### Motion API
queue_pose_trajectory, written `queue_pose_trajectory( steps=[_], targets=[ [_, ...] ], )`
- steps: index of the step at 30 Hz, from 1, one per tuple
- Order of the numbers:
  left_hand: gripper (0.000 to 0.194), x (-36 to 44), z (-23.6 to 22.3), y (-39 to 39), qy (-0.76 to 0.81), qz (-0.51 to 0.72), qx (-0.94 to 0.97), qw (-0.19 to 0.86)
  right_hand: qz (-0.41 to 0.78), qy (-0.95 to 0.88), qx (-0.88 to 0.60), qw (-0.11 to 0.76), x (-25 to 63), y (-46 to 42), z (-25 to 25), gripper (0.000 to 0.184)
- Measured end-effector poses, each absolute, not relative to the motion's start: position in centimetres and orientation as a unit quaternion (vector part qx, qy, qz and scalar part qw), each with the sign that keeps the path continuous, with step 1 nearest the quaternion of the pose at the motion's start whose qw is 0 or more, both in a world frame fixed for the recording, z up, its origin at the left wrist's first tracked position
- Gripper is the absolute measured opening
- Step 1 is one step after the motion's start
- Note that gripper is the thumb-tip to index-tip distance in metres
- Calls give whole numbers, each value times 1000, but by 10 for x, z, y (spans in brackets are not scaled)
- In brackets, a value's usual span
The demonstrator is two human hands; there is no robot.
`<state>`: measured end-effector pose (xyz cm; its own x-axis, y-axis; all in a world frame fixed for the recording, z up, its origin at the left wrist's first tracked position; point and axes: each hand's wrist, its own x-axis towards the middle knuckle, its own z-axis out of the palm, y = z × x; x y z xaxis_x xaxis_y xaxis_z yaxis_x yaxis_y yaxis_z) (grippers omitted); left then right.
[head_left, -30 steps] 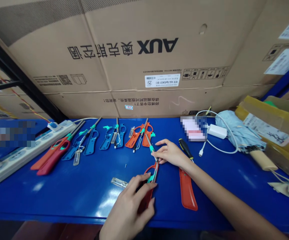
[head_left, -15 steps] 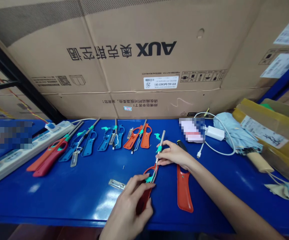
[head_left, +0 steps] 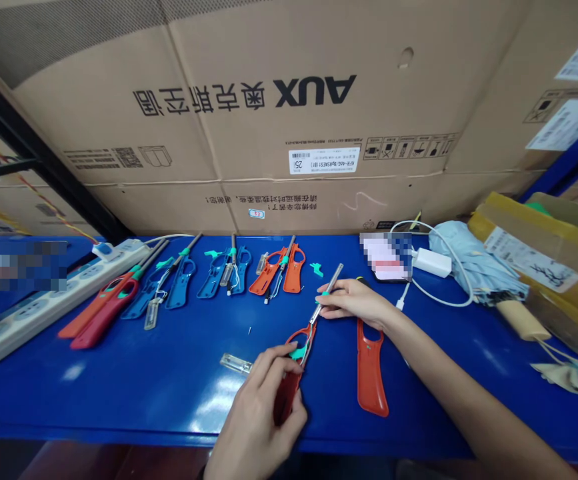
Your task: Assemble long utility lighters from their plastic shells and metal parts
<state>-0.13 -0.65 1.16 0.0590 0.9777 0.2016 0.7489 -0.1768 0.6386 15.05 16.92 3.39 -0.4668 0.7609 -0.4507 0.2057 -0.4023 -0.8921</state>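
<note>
My left hand point(head_left: 263, 407) is closed around a red lighter handle half point(head_left: 289, 392), whose green trigger point(head_left: 299, 353) and thin wires show beside the fingers. My right hand point(head_left: 353, 303) pinches the metal lighter tube point(head_left: 335, 275) at its green collar. The tube slants up and to the right, with its lower end near the top of the handle half. Another red handle half point(head_left: 371, 377) lies below my right hand. A clear fuel tank point(head_left: 236, 363) rests left of my left hand. A small green part point(head_left: 317, 269) lies beyond the tube.
Taken-apart lighters, blue point(head_left: 181, 283) and orange point(head_left: 295, 270), lie along the back. Two whole lighters point(head_left: 103, 307) sit beside a white power strip point(head_left: 69, 293). A phone point(head_left: 386, 257), white charger point(head_left: 431, 263), umbrella point(head_left: 473, 260) and yellow-taped carton point(head_left: 529, 260) stand at right.
My right hand has shifted slightly right, tilting the lighter tube further to the right away from the handle half. My left hand keeps its hold, and the view has moved slightly.
</note>
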Motion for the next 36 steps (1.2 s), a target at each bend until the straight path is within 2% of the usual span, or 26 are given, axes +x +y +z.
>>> queue_pose_trajectory(
  steps=[6, 12, 14, 18, 20, 33, 36],
  targets=[
    [19, -1, 11, -8, 609, 314, 699, 204, 695, -505, -476, 188, 151, 168, 34, 30],
    [19, -1, 12, -9, 608, 311, 702, 203, 687, -521, -468, 192, 149, 168, 28, 29],
    [22, -1, 14, -8, 609, 305, 705, 198, 685, -525, -464, 199, 147, 169, 26, 28],
    [50, -1, 17, -6, 610, 289, 715, 182, 685, -526, -463, 198, 146, 169, 24, 28],
    [57, 1, 18, -3, 614, 282, 718, 170, 685, -527, -465, 193, 146, 169, 24, 27],
    [61, 8, 21, 15, 605, 210, 755, 140, 671, -552, -461, 179, 145, 167, 24, 33],
    [60, 7, 20, 16, 601, 211, 759, 137, 640, -577, -468, 197, 146, 169, 20, 44]
  ],
)
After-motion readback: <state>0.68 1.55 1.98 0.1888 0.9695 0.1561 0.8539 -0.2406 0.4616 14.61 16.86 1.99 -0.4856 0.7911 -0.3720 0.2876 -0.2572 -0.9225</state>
